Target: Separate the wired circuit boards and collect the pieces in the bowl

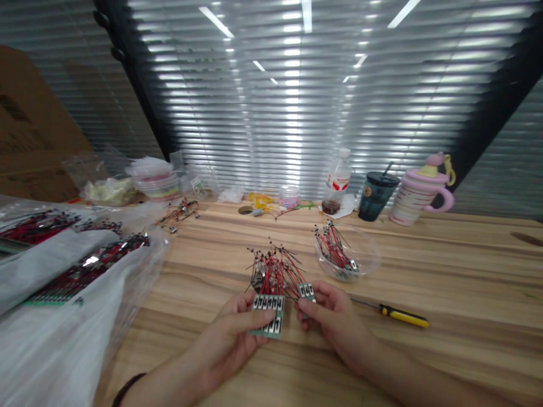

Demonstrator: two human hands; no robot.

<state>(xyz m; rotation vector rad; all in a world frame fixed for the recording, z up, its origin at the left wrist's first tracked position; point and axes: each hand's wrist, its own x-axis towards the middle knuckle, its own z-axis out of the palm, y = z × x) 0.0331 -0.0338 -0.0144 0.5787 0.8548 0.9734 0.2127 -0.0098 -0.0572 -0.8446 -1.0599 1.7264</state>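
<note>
My left hand (240,330) grips a green circuit board panel (278,302) by its left side, thumb across the front. Two rows of white-framed parts with black middles show on it. In my right hand (331,316) is a smaller circuit board piece (306,290) with three such parts in its upper row, pinched between thumb and fingers. A small gap separates the two pieces. Thin red and black wires (275,268) with dark tips fan out beyond both boards over the table. Fingers hide the lower part of the smaller piece.
A clear bowl (369,254) holding wired boards stands beyond my right hand. To the right lies a yellow-black screwdriver (405,316). Plastic bags (131,294) of wired boards cover the left side. A bottle (339,175), dark tumbler (375,198) and pink mug (413,195) stand at the back.
</note>
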